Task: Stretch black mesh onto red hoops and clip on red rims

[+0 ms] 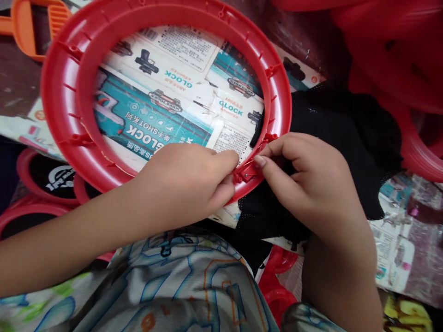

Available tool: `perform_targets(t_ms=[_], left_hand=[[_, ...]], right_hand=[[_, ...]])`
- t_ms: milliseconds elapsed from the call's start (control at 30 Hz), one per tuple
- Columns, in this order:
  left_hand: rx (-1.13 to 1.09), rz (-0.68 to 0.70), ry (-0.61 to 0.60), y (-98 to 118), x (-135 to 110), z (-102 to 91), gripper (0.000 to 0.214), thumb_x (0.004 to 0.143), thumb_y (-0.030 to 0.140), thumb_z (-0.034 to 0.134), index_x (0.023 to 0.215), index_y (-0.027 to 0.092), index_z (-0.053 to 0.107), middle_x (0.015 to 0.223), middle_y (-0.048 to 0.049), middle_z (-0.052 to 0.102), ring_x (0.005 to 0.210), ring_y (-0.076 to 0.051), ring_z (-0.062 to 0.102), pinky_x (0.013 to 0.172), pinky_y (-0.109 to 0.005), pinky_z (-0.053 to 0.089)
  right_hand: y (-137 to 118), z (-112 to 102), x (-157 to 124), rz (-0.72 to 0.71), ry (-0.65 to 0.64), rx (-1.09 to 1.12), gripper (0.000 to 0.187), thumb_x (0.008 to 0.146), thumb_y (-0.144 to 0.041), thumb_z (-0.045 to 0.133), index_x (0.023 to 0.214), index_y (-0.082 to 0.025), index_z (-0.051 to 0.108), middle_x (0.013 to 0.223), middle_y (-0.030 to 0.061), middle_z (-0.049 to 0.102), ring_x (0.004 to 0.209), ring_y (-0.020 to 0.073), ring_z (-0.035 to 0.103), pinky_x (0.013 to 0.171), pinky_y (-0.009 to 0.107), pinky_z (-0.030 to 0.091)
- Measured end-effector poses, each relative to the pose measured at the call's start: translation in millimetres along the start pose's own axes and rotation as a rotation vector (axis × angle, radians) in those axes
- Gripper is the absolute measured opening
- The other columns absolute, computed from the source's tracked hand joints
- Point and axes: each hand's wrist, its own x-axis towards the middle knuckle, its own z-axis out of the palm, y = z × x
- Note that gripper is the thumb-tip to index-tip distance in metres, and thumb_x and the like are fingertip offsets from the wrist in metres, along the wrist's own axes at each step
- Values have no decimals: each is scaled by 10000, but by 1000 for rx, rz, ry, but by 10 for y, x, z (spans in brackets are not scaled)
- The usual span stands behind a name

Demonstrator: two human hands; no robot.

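Observation:
A large red plastic ring point(63, 83) with small ribs and pegs in its channel lies in front of me. My left hand point(188, 180) is closed on the ring's near right part, thumb and fingertips pressed at the inner rim. My right hand point(304, 177) is closed in a pinch just beside it, thumb and forefinger together at the ring's channel. What its fingertips pinch is too small to make out. A small metal screw or pin point(246, 175) shows in the channel between the hands. Black mesh-edged cloth point(332, 124) lies under and behind my right hand.
Printed cardboard point(194, 69) lies beneath the ring. An orange plastic piece point(26, 27) is at the far left. Red rings with black cloth centres point(46, 177) lie at the left. Stacked red rings point(384, 60) are at the right, and yellow items point(408, 313) at the lower right.

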Motion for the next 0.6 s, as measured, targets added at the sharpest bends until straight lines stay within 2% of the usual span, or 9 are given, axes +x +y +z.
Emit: perform_targets(t_ms=[100, 367, 433, 500, 600], left_hand=[[39, -6, -72, 27, 33, -35, 286, 898, 293, 361, 830, 233, 631, 618, -64, 606, 647, -291, 648, 549, -337, 213], [63, 58, -86, -2, 40, -31, 315, 920, 294, 347, 830, 216, 639, 641, -62, 611, 625, -268, 628, 526, -331, 186], [71, 76, -43, -13, 22, -7, 325, 925, 269, 342, 834, 215, 650, 616, -62, 601, 590, -262, 605, 521, -330, 191], [62, 88, 53, -23, -2, 30, 335, 935, 254, 335, 857, 212, 658, 602, -62, 602, 556, -260, 588, 516, -328, 202], [13, 100, 191, -37, -34, 89, 319, 928, 260, 361, 995, 193, 666, 582, -41, 618, 488, -247, 563, 496, -317, 212]], right_hand=[[-6, -7, 25, 18, -2, -3, 144, 903, -99, 572, 807, -180, 641, 833, 45, 686, 802, 195, 624, 718, 315, 441], [30, -55, 110, -44, -50, -35, 161, 901, -98, 589, 791, -191, 662, 792, 31, 681, 784, 202, 635, 698, 321, 440], [35, -46, 119, -43, -57, -72, 159, 892, -85, 590, 792, -180, 668, 794, 38, 680, 768, 201, 623, 673, 323, 419], [39, -31, 119, -40, -54, -107, 158, 880, -73, 588, 785, -170, 669, 787, 44, 674, 753, 200, 612, 656, 325, 401], [36, -7, 111, -32, -47, -141, 170, 887, -76, 577, 774, -157, 674, 767, 49, 667, 725, 194, 594, 644, 325, 390]])
